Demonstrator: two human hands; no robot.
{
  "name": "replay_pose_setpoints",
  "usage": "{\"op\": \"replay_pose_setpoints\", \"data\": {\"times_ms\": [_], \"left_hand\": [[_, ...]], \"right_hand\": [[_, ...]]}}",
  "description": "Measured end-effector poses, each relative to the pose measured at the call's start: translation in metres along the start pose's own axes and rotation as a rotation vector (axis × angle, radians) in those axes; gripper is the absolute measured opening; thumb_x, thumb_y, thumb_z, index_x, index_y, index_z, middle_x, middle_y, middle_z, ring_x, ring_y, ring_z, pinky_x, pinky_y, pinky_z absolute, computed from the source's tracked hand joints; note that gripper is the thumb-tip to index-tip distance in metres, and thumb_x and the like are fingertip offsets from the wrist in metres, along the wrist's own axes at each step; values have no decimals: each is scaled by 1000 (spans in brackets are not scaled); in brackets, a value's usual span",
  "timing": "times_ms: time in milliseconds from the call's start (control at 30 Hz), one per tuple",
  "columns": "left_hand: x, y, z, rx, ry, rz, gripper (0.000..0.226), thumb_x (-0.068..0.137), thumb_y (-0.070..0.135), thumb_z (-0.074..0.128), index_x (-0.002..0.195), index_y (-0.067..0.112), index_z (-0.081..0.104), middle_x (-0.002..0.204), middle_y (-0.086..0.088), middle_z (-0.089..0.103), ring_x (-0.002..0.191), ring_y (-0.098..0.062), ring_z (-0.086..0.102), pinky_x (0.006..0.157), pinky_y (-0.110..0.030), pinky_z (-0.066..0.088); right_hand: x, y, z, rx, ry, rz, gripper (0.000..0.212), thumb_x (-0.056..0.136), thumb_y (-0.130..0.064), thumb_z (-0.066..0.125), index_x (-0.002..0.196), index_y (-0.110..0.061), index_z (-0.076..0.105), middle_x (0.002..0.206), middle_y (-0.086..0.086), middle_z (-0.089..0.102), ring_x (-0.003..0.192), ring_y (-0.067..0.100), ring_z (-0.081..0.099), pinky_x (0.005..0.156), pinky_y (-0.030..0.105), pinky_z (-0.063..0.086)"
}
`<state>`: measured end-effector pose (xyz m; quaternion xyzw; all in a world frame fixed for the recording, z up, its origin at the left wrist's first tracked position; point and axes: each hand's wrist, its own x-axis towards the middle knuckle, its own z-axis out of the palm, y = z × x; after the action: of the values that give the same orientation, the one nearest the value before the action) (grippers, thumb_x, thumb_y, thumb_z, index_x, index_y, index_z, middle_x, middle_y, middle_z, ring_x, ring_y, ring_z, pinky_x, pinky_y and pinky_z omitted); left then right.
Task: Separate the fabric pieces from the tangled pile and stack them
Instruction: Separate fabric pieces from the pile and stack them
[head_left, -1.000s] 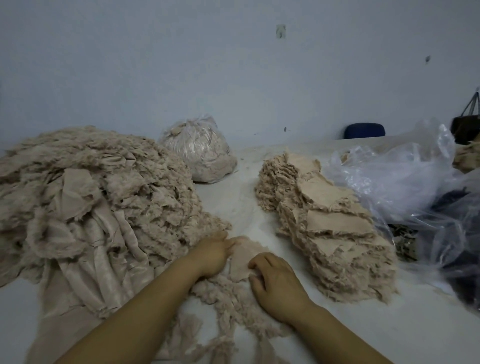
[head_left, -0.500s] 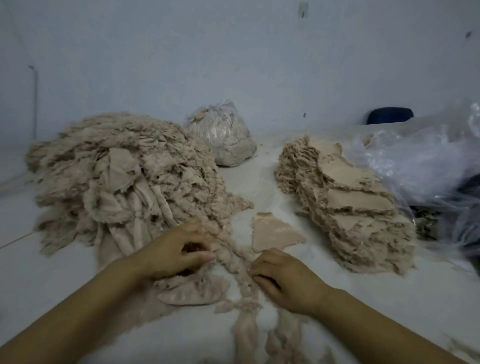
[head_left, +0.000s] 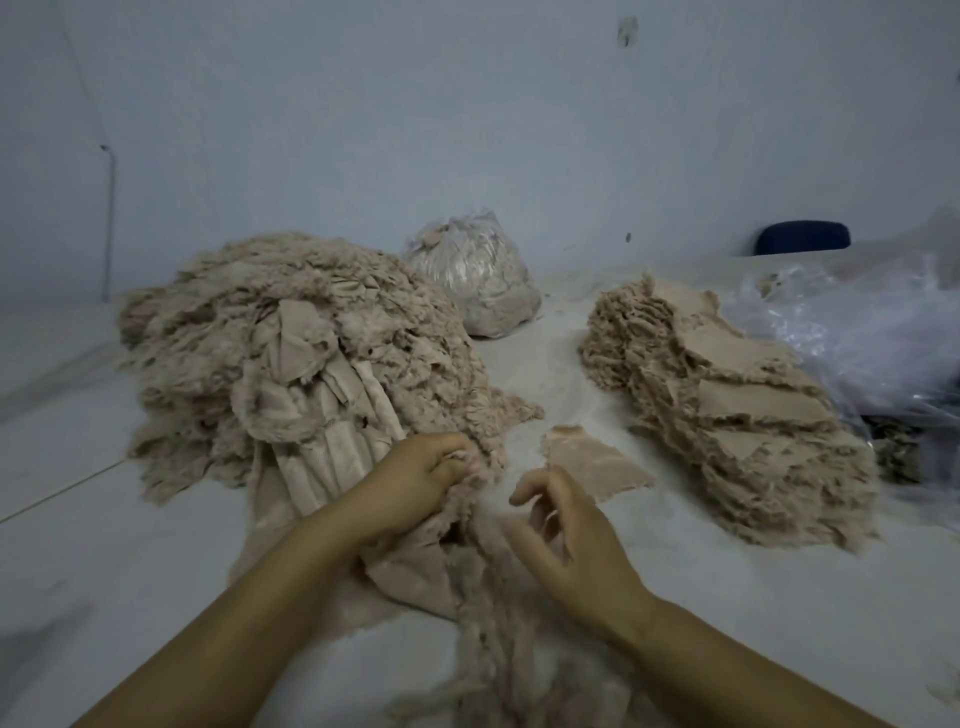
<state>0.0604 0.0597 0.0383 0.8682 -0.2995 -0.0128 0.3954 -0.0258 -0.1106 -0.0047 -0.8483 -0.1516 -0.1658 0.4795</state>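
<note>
A large tangled pile of beige frayed fabric fills the left of the table. Its fringe trails toward me between my arms. My left hand grips a frayed piece at the pile's near edge. My right hand hovers just right of it, fingers loosely curled, holding nothing that I can make out. One separated flat piece lies alone on the table beyond my right hand. A tall slanting stack of sorted pieces stands further right.
A tied clear bag full of fabric scraps sits at the back centre. Crumpled clear plastic bags crowd the right edge. A dark blue chair back shows behind the table against the wall.
A single flat piece was laid on the table between pile and stack. My left hand went back to the pile's edge and took hold of another piece; my right hand lifted off the table.
</note>
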Motion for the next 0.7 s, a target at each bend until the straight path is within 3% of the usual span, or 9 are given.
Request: {"op": "replay_pose_setpoints", "data": {"times_ms": [100, 200, 267, 333, 433, 500, 567, 633, 700], "left_hand": [[9, 2, 10, -386, 104, -129, 33, 96, 5, 48, 65, 16, 50, 47, -1, 35, 38, -12, 29, 40, -18, 25], [16, 0, 14, -592, 148, -140, 26, 95, 7, 51, 70, 11, 54, 42, 5, 40, 34, -6, 33, 36, -15, 29], [22, -3, 11, -554, 207, -110, 22, 92, 5, 55, 72, 12, 60, 51, 10, 56, 48, -2, 50, 51, -17, 42], [29, -8, 5, -519, 288, -135, 19, 91, 6, 57, 76, 14, 64, 69, 9, 66, 69, -4, 59, 69, -21, 47], [33, -13, -7, -306, 373, -5, 15, 92, 11, 57, 100, 21, 64, 109, 1, 65, 100, -6, 60, 88, -20, 47], [35, -5, -10, -243, 186, 171, 17, 95, 21, 53, 108, 29, 61, 116, 9, 63, 104, 6, 57, 88, -10, 43], [38, 8, -6, -127, -99, 191, 16, 93, 37, 48, 104, 38, 61, 102, 19, 64, 94, 10, 58, 84, -9, 43], [40, 13, -3, -82, -308, 118, 19, 89, 44, 48, 78, 36, 62, 69, 19, 54, 64, 5, 51, 65, -13, 41], [42, 5, -1, -212, -327, 48, 33, 90, 34, 54, 60, 19, 50, 53, 15, 41, 50, 1, 38, 51, -15, 33]], "right_hand": [[11, -6, 13, -148, -145, 80, 56, 59, -71, 63, 99, -40, 40, 100, -23, 43, 93, -1, 44, 76, 18, 41], [25, -4, 30, -140, -104, 89, 29, 78, -43, 72, 75, -25, 50, 79, -9, 50, 77, 11, 47, 66, 25, 38], [32, 0, 31, 132, -32, 197, 26, 90, -25, 64, 68, -21, 50, 67, -6, 50, 65, 12, 46, 62, 27, 37], [34, 4, 29, 413, 15, 315, 28, 95, -20, 57, 69, -18, 48, 62, -4, 45, 60, 12, 40, 58, 27, 34], [33, 9, 25, 580, 103, 405, 22, 98, -18, 52, 76, -16, 48, 67, 6, 46, 64, 20, 39, 60, 32, 34], [35, 8, 20, 655, 160, 405, 17, 99, -16, 50, 82, -16, 51, 71, 7, 57, 67, 23, 47, 63, 34, 40], [41, 4, 13, 704, 205, 382, 16, 99, -17, 49, 84, -16, 55, 71, -2, 67, 69, 17, 59, 65, 30, 50], [46, 2, 8, 661, 236, 378, 18, 99, -19, 50, 83, -14, 58, 76, 1, 66, 75, 18, 60, 73, 33, 50], [48, 2, 3, 590, 224, 404, 22, 97, -20, 52, 78, -13, 57, 78, 9, 57, 78, 23, 52, 74, 37, 44]]}}
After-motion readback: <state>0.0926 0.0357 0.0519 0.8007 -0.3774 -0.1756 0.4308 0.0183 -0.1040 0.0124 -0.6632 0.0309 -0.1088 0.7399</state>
